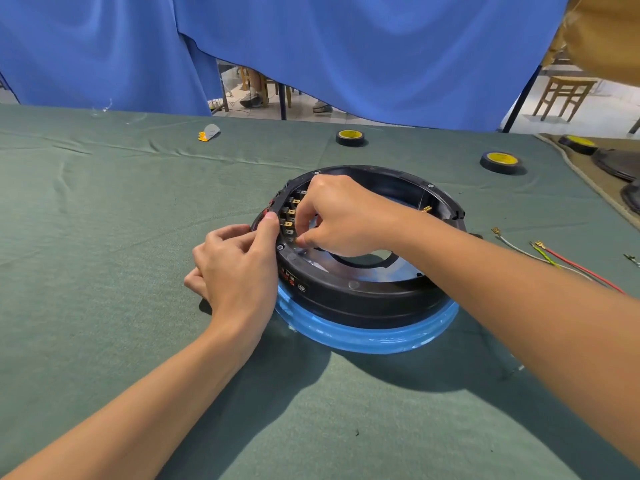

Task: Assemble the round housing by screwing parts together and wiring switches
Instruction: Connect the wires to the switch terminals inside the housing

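The left hand [239,268] grips the round black plastic housing [363,296] from outside at its left edge, thumb pressed over the rim and fingers curled against the outer wall. The right hand [339,216] reaches down inside the ring, its curled fingertips at the row of black switches with brass tabs [289,216] set along the left inner wall; whether they pinch a tab cannot be told. The housing sits at the centre of the frame on the green cloth-covered table [104,237]. It is open in the middle, with small screws on its rim and a blue film-wrapped flange [374,336] around its base. Loose wires with brass connectors [554,261] lie at right. Two rolls of black tape [350,137] lie beyond, before a blue curtain [346,46].
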`<state>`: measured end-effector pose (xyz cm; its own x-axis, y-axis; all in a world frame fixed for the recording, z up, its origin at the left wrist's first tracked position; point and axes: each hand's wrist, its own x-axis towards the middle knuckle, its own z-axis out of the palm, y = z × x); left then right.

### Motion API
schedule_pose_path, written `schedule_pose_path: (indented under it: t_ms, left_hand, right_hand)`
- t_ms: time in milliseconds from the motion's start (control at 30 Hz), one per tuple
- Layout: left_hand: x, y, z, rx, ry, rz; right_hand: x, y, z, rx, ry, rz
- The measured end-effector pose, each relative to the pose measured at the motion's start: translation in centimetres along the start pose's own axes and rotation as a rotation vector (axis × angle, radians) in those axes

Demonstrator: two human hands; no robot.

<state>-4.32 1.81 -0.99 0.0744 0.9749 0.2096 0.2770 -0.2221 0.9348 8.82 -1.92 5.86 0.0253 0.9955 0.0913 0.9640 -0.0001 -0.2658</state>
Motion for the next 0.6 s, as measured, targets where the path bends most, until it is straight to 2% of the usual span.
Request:
schedule_pose_path:
  t_ms: [233, 600]
  left_hand:
    - [-0.4, 0.1, 0.1, 0.082, 0.002, 0.014]
    - [-0.5, 0.2, 0.4, 0.114, 0.007, -0.015]
  right_hand:
    - [0.0, -0.7, 0.1, 0.026, 0.000, 0.072]
    - [0.3, -2.9, 0.7, 0.127, 0.049, 0.344]
